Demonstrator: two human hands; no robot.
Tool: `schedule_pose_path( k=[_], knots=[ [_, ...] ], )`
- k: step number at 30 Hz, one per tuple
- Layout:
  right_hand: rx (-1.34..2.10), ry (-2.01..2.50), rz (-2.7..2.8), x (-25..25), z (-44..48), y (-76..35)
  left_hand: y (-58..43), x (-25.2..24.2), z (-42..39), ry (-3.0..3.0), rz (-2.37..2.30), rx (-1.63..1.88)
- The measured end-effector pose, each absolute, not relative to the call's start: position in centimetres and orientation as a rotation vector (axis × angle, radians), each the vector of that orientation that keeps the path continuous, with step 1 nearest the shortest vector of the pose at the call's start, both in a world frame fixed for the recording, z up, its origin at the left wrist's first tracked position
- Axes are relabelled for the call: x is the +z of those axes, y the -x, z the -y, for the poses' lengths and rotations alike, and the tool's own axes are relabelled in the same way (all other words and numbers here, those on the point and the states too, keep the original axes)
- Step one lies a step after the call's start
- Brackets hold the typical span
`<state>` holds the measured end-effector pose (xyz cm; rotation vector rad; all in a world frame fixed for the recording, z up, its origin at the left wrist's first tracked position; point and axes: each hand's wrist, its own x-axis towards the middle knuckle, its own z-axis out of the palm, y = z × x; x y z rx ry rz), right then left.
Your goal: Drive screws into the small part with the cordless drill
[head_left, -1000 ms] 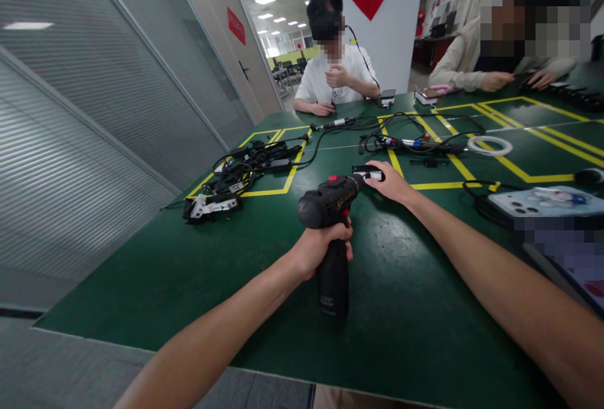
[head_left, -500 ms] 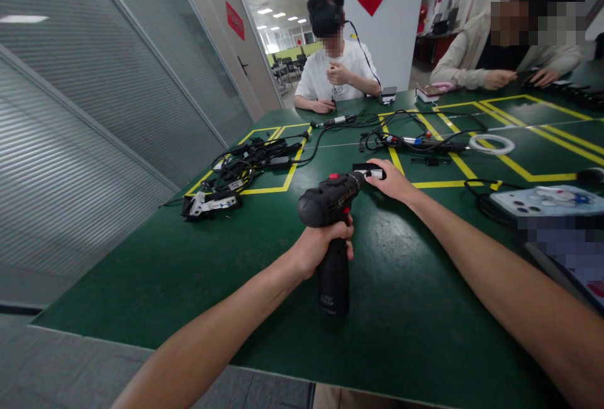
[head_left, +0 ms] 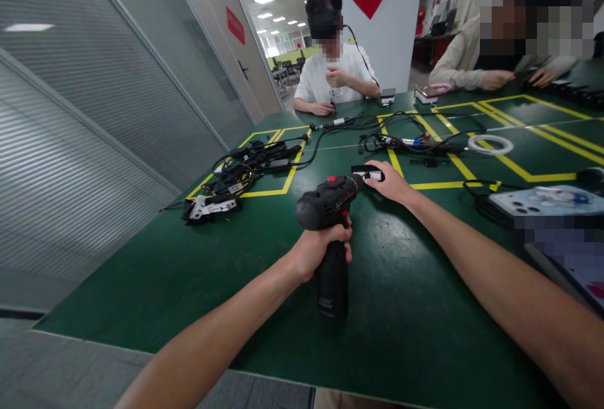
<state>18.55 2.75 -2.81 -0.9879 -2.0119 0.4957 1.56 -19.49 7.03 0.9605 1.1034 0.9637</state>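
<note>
My left hand (head_left: 325,244) is wrapped round the grip of a black cordless drill (head_left: 328,202) with red buttons. The drill's chuck points away from me, toward a small black and white block (head_left: 365,170) lying on the green table. My right hand (head_left: 387,181) grips that block at its right end, thumb on the near side and fingers over the top. The chuck's front is right at the block's near face; whether a bit touches it cannot be made out.
Tangled black cables (head_left: 255,157) and a black and white part (head_left: 210,206) lie at left. Beyond my right hand are a tool with a cord (head_left: 419,143) and a white ring (head_left: 491,144). A phone (head_left: 550,200) lies at right. Two people sit across the green table (head_left: 264,283).
My hands, the drill and the block hold almost the same places. The view has shifted very slightly.
</note>
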Motion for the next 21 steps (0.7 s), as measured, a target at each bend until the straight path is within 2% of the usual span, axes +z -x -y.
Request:
schedule_pose_path(
  k=[21],
  knots=[
    [0.516, 1.015, 2.014, -3.00, -2.91, -18.57, -1.46, 6.94, 19.44, -0.980, -1.096, 0.966]
  ],
)
